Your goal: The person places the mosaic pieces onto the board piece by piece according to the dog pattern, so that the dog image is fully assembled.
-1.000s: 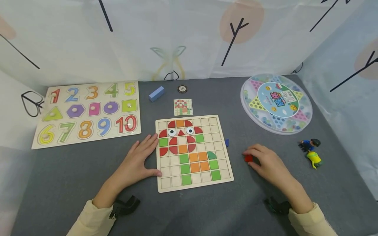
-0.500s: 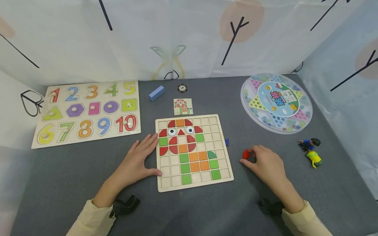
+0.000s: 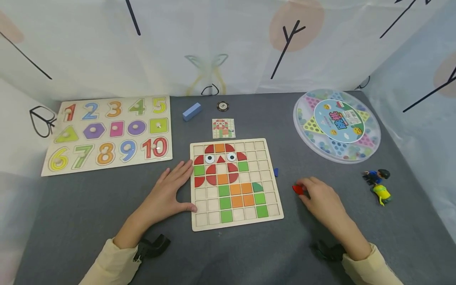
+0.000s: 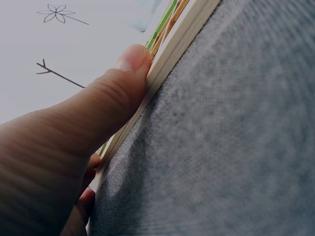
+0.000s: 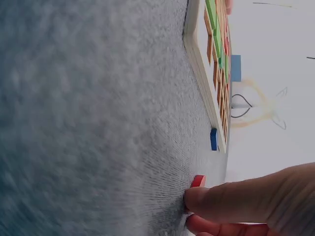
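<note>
A wooden grid board [image 3: 251, 169] lies in the middle of the table in the head view, with red, orange and green pieces and two eye pieces set in its squares. Along its left edge rests my left hand [image 3: 164, 194], fingers spread and thumb touching the rim. The left thumb [image 4: 118, 83] presses the board's side in the left wrist view. To the right of the board, my right hand [image 3: 322, 200] pinches a small red piece [image 3: 297, 190] low at the table. The right wrist view shows the red piece [image 5: 198, 181] partly hidden behind the thumb.
A blue piece [image 3: 276, 172] lies by the board's right edge. Behind the board are a picture card [image 3: 223, 128], a round chip [image 3: 222, 106] and a blue block [image 3: 192, 112]. A number puzzle [image 3: 107, 134] lies left; a round game box [image 3: 336, 120] and two toy figures [image 3: 378, 186] lie right.
The right fingers have shifted about the red piece, which tilted up half a second ago and now lies lower. The left hand keeps its place at the board; the head view has shifted slightly.
</note>
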Available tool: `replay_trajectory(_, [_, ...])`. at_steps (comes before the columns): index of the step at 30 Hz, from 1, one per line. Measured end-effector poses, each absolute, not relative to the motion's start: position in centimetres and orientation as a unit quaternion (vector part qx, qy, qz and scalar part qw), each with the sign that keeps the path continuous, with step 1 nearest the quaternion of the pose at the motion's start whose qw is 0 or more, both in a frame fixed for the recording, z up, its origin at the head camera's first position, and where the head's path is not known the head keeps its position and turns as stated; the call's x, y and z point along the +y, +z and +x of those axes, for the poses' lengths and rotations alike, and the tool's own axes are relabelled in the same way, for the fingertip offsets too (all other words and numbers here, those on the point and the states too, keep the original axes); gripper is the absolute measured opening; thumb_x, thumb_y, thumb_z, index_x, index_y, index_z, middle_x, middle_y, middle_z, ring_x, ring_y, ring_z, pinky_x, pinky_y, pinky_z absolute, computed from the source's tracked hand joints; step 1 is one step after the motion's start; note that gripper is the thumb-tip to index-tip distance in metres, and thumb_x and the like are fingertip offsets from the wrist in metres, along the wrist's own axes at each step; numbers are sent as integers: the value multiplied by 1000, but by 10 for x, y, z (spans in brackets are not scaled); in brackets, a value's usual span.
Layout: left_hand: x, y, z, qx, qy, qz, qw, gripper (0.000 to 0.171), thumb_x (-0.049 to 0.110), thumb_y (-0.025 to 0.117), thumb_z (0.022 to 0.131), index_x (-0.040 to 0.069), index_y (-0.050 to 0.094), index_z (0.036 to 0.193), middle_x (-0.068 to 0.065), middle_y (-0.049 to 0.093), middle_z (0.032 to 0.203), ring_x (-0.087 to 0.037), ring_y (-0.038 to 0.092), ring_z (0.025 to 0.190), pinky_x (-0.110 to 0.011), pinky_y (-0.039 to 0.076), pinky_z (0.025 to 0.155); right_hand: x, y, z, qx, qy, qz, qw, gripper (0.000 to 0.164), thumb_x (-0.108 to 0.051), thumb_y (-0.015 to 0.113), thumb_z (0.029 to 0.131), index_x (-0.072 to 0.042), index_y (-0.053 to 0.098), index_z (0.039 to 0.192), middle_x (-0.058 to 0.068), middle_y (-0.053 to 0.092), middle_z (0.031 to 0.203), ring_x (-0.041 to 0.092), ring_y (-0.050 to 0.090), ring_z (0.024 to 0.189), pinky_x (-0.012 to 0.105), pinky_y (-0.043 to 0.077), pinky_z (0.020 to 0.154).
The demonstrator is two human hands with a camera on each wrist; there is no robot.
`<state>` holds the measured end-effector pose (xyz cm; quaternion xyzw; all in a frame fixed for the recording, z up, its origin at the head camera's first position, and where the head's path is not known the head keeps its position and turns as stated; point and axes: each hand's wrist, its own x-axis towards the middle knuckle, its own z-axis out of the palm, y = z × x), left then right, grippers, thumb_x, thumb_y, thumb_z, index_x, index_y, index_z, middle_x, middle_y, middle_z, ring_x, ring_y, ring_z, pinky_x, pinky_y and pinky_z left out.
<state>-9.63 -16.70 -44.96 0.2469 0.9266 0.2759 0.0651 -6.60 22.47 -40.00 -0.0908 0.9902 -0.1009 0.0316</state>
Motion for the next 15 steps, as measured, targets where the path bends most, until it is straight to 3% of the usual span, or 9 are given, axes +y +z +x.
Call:
replay_trajectory(4, [-167,-450,-96,927,275,247,65,112,63,70,54,15,21,142,3,13,149,-20,7,137,-48,5,106,228,-396,-69,989,-103,-89,50,29,-6,73,71,0,62,97,10,59,83,22,56,71,39,46,60])
replay_trajectory(9, [-166,-450,-96,926,277,247,65,112,62,71,53,15,22,142,4,14,149,-20,7,137,-49,5,106,234,-394,-72,990,-81,-86,71,28,-16,74,71,-6,63,94,4,58,78,16,52,64,33,43,52])
replay_trajectory(15, [-167,-449,-95,928,275,241,69,113,63,70,53,15,21,142,4,13,149,-19,6,137,-48,5,107,227,-389,-78,990,-71,-113,51,25,-25,72,73,-10,64,90,0,57,75,12,50,62,29,40,49])
